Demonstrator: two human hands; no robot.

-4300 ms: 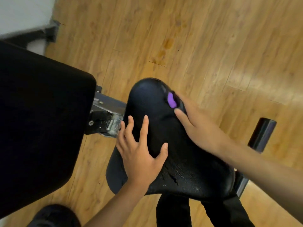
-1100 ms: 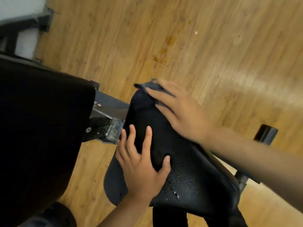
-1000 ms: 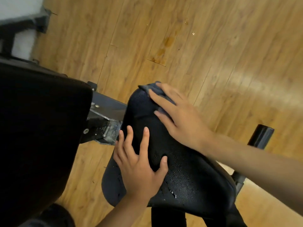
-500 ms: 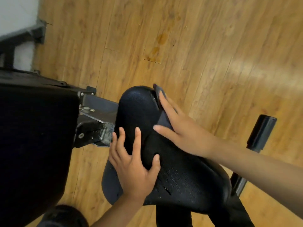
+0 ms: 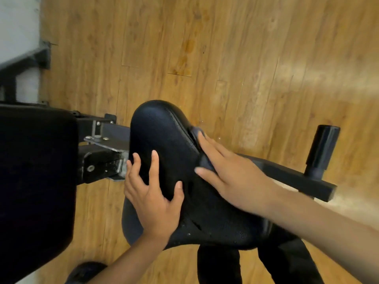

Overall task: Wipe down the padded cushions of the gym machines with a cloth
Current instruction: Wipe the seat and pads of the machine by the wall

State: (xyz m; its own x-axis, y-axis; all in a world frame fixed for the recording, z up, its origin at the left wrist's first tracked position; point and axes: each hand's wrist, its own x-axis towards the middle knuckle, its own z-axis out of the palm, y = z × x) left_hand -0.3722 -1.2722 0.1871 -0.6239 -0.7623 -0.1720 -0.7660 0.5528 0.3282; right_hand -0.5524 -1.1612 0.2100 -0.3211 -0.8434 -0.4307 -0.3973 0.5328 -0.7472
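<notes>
A black textured seat cushion (image 5: 164,136) fills the middle of the head view, its narrow end pointing away from me. My left hand (image 5: 152,197) rests flat on its left side with fingers spread. My right hand (image 5: 231,175) presses a dark grey cloth (image 5: 200,134) against the cushion's right edge with straight fingers; only a small fold of cloth shows beyond the fingertips. Drops of liquid bead on the near part of the cushion (image 5: 215,228).
A large black back pad (image 5: 34,187) stands at the left, joined to the seat by a metal bracket (image 5: 104,152). A black frame bar with an upright peg (image 5: 322,148) juts out at the right. Wooden floor (image 5: 225,48) lies all around. My dark-trousered legs (image 5: 256,265) are below.
My right hand has slid the cloth from the cushion's narrow far tip back along its right edge towards me. My left hand has stayed in place on the left side.
</notes>
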